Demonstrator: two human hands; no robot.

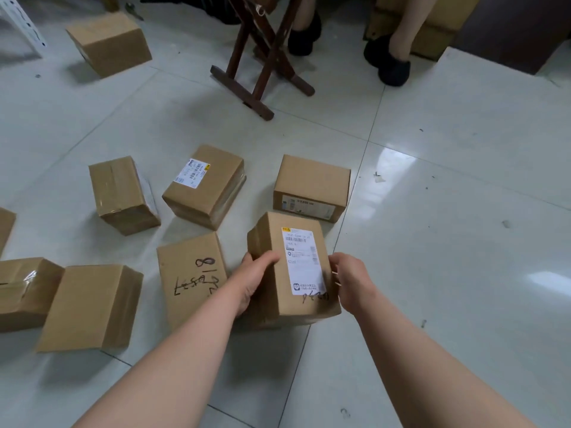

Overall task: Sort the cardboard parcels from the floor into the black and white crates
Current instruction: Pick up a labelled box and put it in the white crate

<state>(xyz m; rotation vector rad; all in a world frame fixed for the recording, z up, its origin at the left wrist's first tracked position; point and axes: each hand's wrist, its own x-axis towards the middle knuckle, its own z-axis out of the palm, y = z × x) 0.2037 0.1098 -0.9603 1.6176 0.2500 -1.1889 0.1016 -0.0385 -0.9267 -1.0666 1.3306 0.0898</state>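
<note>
Reading my feed from the left edge, a taped parcel (26, 291) sits at eight o'clock, cut by the frame, with a plain parcel (89, 307) just beside it. Above them at nine o'clock stands a tape-wrapped parcel (123, 194), and far off at eleven o'clock a lone parcel (109, 43) lies on the tiled floor (448, 180). Nearer the middle, a handwritten parcel (190, 279) lies flat at seven o'clock, with a white-labelled parcel (204, 185) just beyond it. At six o'clock the left hand (256, 282) grips the left side of the held parcel (293, 267), thumb curled over its top face beside the shipping label (304, 261). The right hand (350, 282) clasps the opposite side, fingers curled round the edge (whether the box rests on the floor or hangs just off it, I cannot tell). At twelve o'clock from it sits a side-labelled parcel (312, 186), and a dark wooden stand (262, 66) stands farther back.
</note>
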